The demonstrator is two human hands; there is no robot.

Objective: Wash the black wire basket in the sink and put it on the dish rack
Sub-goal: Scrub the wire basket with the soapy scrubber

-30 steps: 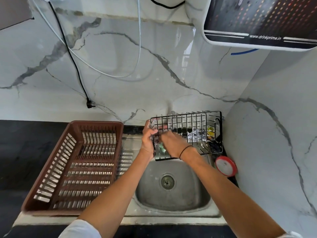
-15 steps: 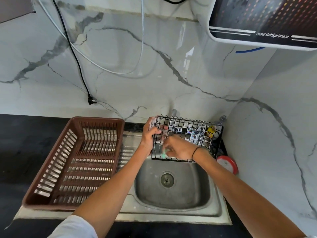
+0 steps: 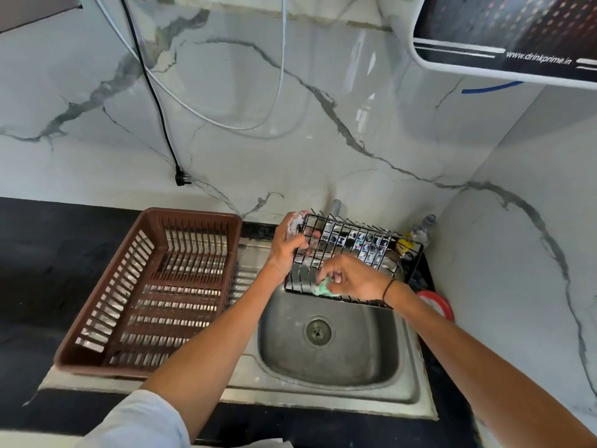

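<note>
The marble wall [image 3: 323,150] fills most of your view, with a black cable [image 3: 151,92] hanging down it to a plug and a white-rimmed appliance [image 3: 517,30] at the upper right. Below it runs the dark table [image 3: 48,253]. On the steel draining board to your left sits the brown dish rack [image 3: 106,305], with nothing in it. To its right is the steel sink [image 3: 355,350], its drain showing in the bowl. You hold the black wire basket [image 3: 371,244] tilted over the far part of the sink, soap film shining in its mesh. Your left hand [image 3: 287,247], foamy, grips the basket's left end, fingers curled round the wires. Your right hand [image 3: 352,278] pinches a green sponge [image 3: 324,287] against the basket's near edge. A red-rimmed round object [image 3: 437,303] lies just right of the sink, and a small bottle [image 3: 423,229] stands in the corner behind the basket.
</note>
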